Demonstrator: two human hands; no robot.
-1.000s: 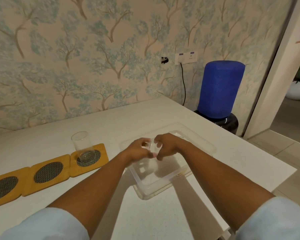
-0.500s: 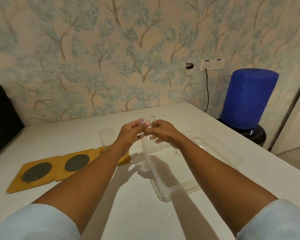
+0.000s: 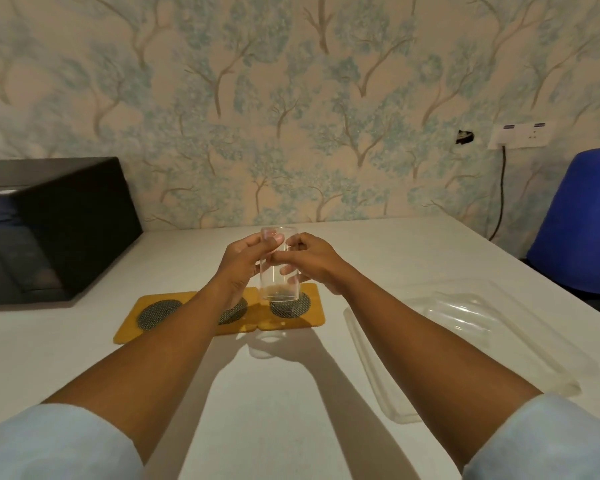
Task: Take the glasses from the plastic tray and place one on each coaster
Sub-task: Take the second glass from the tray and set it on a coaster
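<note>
I hold a clear glass (image 3: 278, 271) upright with both hands, just above and in front of the right yellow coaster (image 3: 314, 315). My left hand (image 3: 239, 261) grips its left side near the rim. My right hand (image 3: 312, 261) grips its right side. Three yellow coasters with dark mesh centres lie side by side: the left coaster (image 3: 158, 311) is bare, and my left wrist partly hides the middle coaster (image 3: 234, 315). The held glass overlaps the right coaster, so I cannot tell whether another glass stands there. The clear plastic tray (image 3: 465, 344) lies to the right.
A black box-shaped appliance (image 3: 56, 230) stands at the table's back left. A blue water container (image 3: 582, 220) stands past the table's right edge, with a wall socket (image 3: 520, 135) and cord above it. The wallpapered wall runs along the table's far side.
Both hands lifted the glass out of the tray and carried it left, over the coasters. The view turned left, bringing the black appliance in.
</note>
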